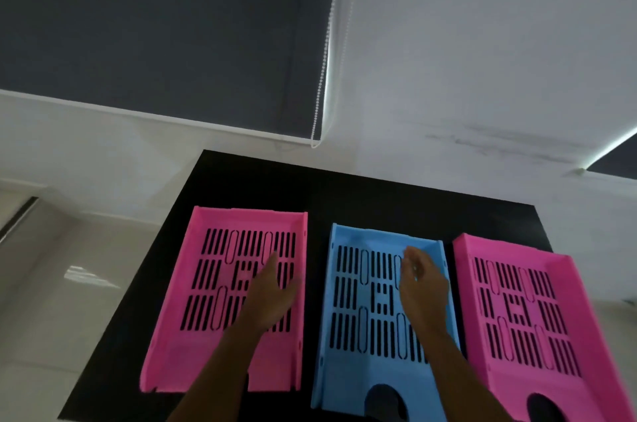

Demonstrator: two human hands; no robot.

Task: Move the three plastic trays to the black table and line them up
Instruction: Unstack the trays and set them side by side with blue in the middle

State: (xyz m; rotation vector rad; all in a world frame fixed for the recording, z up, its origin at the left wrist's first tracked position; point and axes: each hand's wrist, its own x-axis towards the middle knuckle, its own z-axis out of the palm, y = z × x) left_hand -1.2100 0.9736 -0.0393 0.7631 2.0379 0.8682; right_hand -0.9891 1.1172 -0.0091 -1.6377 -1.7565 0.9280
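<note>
All three slotted plastic trays already lie flat on the black table point(241, 180), side by side: the left pink tray point(206, 283), the blue tray point(365, 318) in the middle and the right pink tray point(537, 325). My left hand point(272, 294) hangs flat and open over the right part of the left pink tray, and my right hand point(422, 280) is over the blue tray's right side, fingers loosely curled, gripping nothing that I can see; whether either palm actually touches plastic I cannot tell.

What remains, I think, is squaring up. The far ends step down from left to right and the left gap looks wider, so I would push each tray by its side wall, sliding rather than lifting, until the ends sit level and the gaps match.

I can read no brand, label or writing on the trays or the table.

Behind the table are a pale wall point(482, 59) and a dark roller blind point(155, 25) with its bead chain point(324, 70).
</note>
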